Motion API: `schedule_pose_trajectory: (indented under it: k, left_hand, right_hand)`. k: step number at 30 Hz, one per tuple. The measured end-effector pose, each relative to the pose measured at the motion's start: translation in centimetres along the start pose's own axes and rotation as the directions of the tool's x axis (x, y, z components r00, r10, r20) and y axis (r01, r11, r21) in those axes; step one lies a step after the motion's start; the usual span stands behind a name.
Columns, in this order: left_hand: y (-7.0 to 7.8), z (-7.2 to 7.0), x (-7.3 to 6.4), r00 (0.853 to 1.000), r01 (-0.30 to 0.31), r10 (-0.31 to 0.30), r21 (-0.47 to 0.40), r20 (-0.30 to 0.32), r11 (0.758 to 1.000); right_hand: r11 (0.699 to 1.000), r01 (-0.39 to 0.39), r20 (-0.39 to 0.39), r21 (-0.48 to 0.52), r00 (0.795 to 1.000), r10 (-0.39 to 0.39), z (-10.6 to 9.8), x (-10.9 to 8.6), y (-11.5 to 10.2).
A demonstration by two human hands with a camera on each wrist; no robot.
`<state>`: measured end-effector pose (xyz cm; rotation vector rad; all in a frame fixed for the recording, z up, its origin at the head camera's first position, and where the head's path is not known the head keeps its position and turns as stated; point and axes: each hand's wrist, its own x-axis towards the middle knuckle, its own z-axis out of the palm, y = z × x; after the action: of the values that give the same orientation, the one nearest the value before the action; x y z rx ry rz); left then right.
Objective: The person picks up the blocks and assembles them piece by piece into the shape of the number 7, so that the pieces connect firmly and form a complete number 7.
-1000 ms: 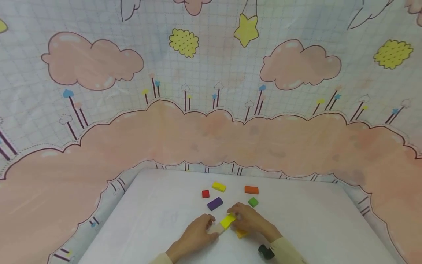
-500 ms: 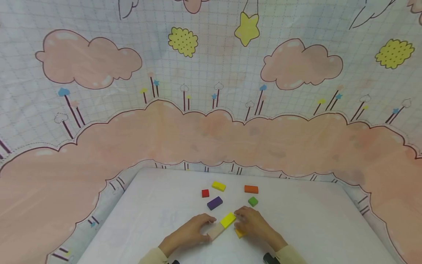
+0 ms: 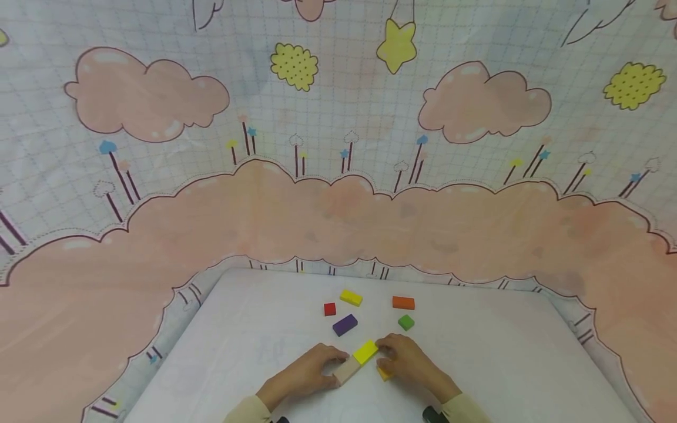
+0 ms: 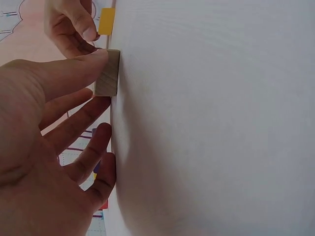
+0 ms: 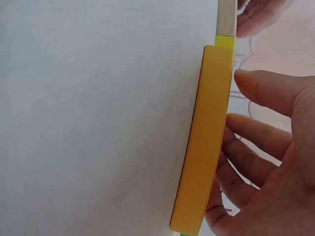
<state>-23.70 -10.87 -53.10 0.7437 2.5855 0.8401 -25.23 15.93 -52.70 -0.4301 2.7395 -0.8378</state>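
Observation:
My left hand (image 3: 302, 371) pinches a plain wooden block (image 3: 347, 371) between thumb and fingers; the left wrist view shows the thumb at one side of the block (image 4: 107, 78) and a fingertip at the other. End to end with it lies a bright yellow block (image 3: 366, 352), both in one slanting line on the table. My right hand (image 3: 409, 359) is just right of the yellow block, with its fingers loosely bent and its thumb apart. Beneath that hand lies an orange-yellow block (image 3: 385, 373), partly hidden in the head view; the right wrist view shows it long and slightly curved (image 5: 202, 142).
Beyond the hands lie a purple block (image 3: 345, 325), a red cube (image 3: 330, 309), another yellow block (image 3: 351, 298), an orange block (image 3: 404, 303) and a green block (image 3: 406, 322). The white table (image 3: 254, 311) ends at a patterned cloth backdrop (image 3: 338, 223).
My right hand has let go of the bright yellow block and drawn back slightly to the right. My left hand has shifted a little left, staying at the wooden block.

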Motion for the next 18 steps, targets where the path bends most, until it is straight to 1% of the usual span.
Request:
schedule_pose_trajectory:
  k: [4, 9, 14, 18]
  left_hand:
    - [0.0, 0.1, -0.1, 1.000, 0.000, 0.000, -0.010, 0.009, 1.000]
    - [0.2, 0.2, -0.3, 1.000, 0.014, -0.014, -0.007, 0.016, 1.000]
    - [0.4, 0.4, -0.6, 1.000, 0.024, -0.024, -0.019, 0.011, 1.000]
    - [0.5, 0.6, -0.8, 0.999, 0.041, -0.040, -0.027, 0.007, 0.999]
  right_hand:
    - [1.000, -0.005, 0.003, 0.009, 1.000, 0.005, 0.0, -0.1, -0.3]
    - [1.000, -0.006, 0.002, 0.025, 1.000, 0.006, 0.1, -0.4, -0.5]
    - [0.997, -0.047, -0.009, 0.062, 0.999, 0.048, 0.4, -0.4, -1.0]
    - [0.993, -0.086, -0.038, 0.079, 0.995, 0.089, 0.7, -0.2, -1.5]
